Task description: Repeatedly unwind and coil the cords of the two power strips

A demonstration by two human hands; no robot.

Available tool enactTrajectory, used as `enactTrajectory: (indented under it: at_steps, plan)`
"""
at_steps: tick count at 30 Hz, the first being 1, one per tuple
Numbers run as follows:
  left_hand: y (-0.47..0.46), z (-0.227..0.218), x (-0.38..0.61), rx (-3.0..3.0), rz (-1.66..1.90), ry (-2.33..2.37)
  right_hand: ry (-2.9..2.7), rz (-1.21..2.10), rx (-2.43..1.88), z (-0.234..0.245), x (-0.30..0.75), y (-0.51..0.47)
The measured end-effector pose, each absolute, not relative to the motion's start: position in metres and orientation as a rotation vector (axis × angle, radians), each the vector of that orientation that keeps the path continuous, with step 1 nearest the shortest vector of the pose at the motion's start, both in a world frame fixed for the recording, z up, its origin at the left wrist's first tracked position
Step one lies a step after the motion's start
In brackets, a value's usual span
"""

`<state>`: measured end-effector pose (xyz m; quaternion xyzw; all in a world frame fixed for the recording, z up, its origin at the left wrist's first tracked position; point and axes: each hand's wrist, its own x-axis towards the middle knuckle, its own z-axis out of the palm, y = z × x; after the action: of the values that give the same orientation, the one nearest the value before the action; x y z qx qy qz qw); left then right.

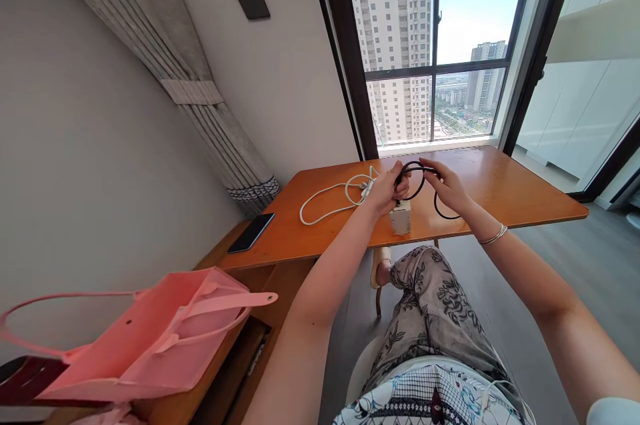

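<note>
Fingers of both hands, left [389,190] and right [447,186], clamped on a looped black cable [419,180] above the table [500,192].

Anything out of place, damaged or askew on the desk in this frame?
Nothing looks damaged or spilled. Both hands, left hand and right hand, hold a looped thin black cable above the orange wooden table. A loose white cable, small white charger block and black smartphone lie flat.

Both hands up over the wooden table [500,192]: left hand [387,190] and right hand [447,186] grip a looped black cable [417,180], white adapter [401,217] below
</note>
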<state>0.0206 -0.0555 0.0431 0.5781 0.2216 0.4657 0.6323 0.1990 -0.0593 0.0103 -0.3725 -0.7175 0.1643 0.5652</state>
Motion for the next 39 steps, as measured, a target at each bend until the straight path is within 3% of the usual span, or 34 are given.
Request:
enactTrajectory:
  at_steps: [12, 26, 33, 39]
  plan:
    - [-0.073, 0.05, 0.018, 1.393, 0.685, 0.378, -1.618, 0.729, -0.781, 0.021, 0.193, -0.06]
    - [-0.077, 0.045, 0.02, 1.34, 0.673, 0.433, -1.538, 0.803, -0.629, 0.03, 0.208, -0.061]
    - [-0.078, 0.039, 0.018, 1.35, 0.583, 0.289, -1.501, 1.113, -0.607, 0.007, 0.211, -0.05]
    - [-0.08, 0.038, 0.012, 1.176, 0.742, 0.298, -1.445, 1.295, -0.66, -0.014, 0.192, -0.046]
